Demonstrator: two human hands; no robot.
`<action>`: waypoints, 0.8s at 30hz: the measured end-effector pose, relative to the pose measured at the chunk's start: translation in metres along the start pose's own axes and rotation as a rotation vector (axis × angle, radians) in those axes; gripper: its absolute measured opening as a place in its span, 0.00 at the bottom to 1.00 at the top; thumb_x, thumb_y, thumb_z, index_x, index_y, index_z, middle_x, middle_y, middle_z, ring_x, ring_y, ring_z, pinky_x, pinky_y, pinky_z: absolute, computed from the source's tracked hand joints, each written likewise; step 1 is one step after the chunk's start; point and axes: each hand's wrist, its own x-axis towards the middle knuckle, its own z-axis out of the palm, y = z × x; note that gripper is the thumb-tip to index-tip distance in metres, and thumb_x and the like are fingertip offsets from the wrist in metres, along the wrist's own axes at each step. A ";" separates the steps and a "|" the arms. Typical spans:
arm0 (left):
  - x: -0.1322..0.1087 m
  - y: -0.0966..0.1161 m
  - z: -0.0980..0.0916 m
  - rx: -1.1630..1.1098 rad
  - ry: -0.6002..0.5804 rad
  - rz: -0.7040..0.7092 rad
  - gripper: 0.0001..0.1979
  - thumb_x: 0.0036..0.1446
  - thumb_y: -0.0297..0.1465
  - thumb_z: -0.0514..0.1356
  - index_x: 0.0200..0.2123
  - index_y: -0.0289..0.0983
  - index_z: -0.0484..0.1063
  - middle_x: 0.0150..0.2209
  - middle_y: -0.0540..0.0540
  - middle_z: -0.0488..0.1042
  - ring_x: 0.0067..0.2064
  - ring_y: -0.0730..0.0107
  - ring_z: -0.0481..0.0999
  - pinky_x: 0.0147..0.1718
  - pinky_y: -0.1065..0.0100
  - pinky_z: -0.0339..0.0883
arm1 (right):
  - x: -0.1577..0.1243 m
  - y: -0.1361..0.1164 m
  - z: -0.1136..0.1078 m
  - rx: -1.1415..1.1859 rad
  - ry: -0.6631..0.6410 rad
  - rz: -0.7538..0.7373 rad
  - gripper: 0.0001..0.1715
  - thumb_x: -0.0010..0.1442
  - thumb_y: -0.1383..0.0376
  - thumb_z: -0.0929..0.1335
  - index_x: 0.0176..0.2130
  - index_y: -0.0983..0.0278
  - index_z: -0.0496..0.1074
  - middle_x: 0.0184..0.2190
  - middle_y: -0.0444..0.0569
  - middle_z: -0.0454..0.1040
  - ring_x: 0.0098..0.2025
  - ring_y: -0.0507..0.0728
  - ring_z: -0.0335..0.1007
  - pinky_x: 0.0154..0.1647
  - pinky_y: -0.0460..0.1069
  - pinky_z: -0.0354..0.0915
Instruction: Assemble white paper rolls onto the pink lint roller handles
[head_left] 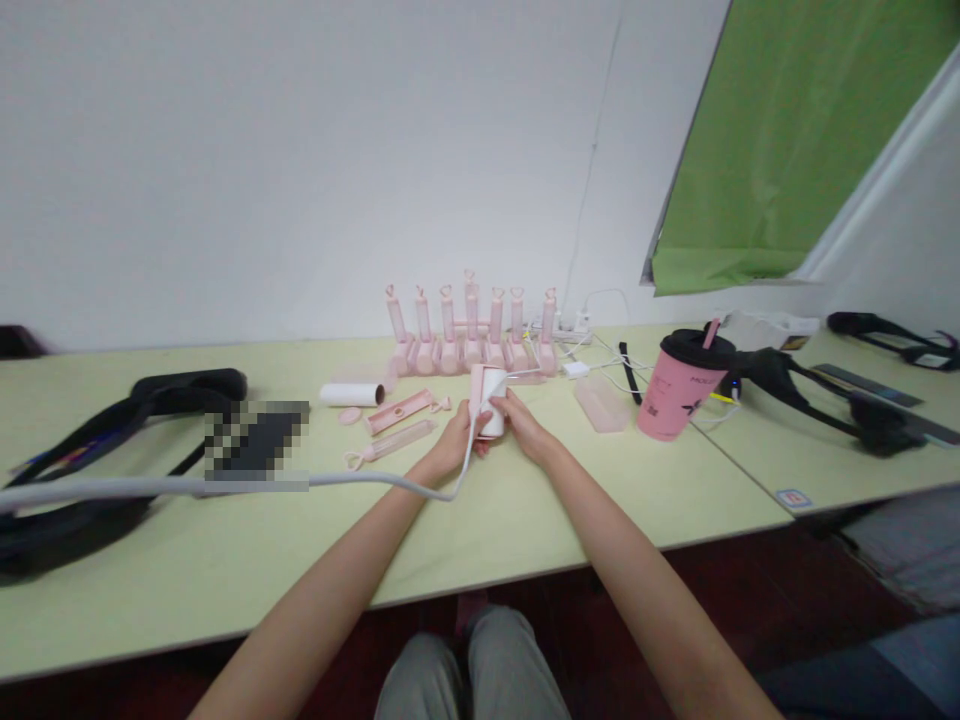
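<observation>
Head camera shows a pink cup (679, 392) with a black lid and a pink straw through it; its contents are hidden. Just beside it lies a clear pink case (600, 404). With both forearms stretched out, my left hand (456, 447) and right hand (527, 428) meet, fingers curled around a white and pink device (491, 402) mid-tabletop (525, 530), near a row of upright pink pieces (472, 345). Behind are a white wall and a green curtain (795, 130).

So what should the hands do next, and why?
Probably keep the white-and-pink cylindrical gadget in the right hand and reach the left hand to the loose pink plastic tube nearby; both hands hold the gadget now.
</observation>
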 end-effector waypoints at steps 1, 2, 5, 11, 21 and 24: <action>0.000 0.000 -0.002 0.003 0.011 0.008 0.23 0.54 0.51 0.51 0.39 0.36 0.56 0.19 0.54 0.66 0.16 0.77 0.66 0.15 0.76 0.60 | -0.003 -0.003 -0.001 0.016 -0.066 0.013 0.23 0.48 0.56 0.69 0.42 0.60 0.62 0.32 0.44 0.72 0.30 0.54 0.69 0.28 0.48 0.67; 0.000 0.000 -0.003 0.013 0.021 0.008 0.23 0.55 0.51 0.49 0.39 0.36 0.56 0.18 0.54 0.66 0.15 0.77 0.65 0.14 0.76 0.58 | -0.005 -0.005 -0.002 0.028 -0.122 0.016 0.24 0.47 0.57 0.70 0.43 0.60 0.62 0.32 0.44 0.72 0.29 0.53 0.69 0.26 0.47 0.66; -0.003 0.003 -0.002 0.074 0.035 -0.006 0.23 0.57 0.52 0.44 0.39 0.36 0.55 0.17 0.53 0.67 0.12 0.77 0.62 0.11 0.77 0.53 | -0.009 -0.005 -0.001 0.079 -0.196 0.018 0.26 0.49 0.56 0.69 0.45 0.57 0.59 0.33 0.42 0.72 0.25 0.52 0.67 0.19 0.46 0.64; -0.001 0.003 0.004 0.314 0.197 0.019 0.20 0.60 0.48 0.41 0.36 0.37 0.56 0.16 0.53 0.65 0.16 0.73 0.64 0.16 0.74 0.54 | 0.001 0.011 0.008 0.017 0.026 -0.149 0.23 0.49 0.57 0.67 0.45 0.58 0.59 0.36 0.44 0.72 0.31 0.53 0.68 0.31 0.48 0.67; 0.000 0.009 0.020 0.673 0.378 0.011 0.21 0.63 0.44 0.36 0.40 0.36 0.60 0.26 0.43 0.70 0.28 0.62 0.72 0.26 0.67 0.57 | -0.009 0.000 0.023 -0.518 0.439 -0.245 0.24 0.56 0.48 0.61 0.46 0.59 0.63 0.38 0.51 0.73 0.41 0.60 0.68 0.44 0.51 0.60; -0.001 0.015 0.025 0.665 0.374 -0.017 0.22 0.63 0.44 0.37 0.41 0.35 0.61 0.26 0.43 0.71 0.28 0.62 0.73 0.28 0.67 0.59 | -0.008 -0.003 0.019 -0.533 0.434 -0.259 0.21 0.55 0.48 0.60 0.39 0.60 0.66 0.35 0.50 0.73 0.38 0.58 0.67 0.43 0.50 0.60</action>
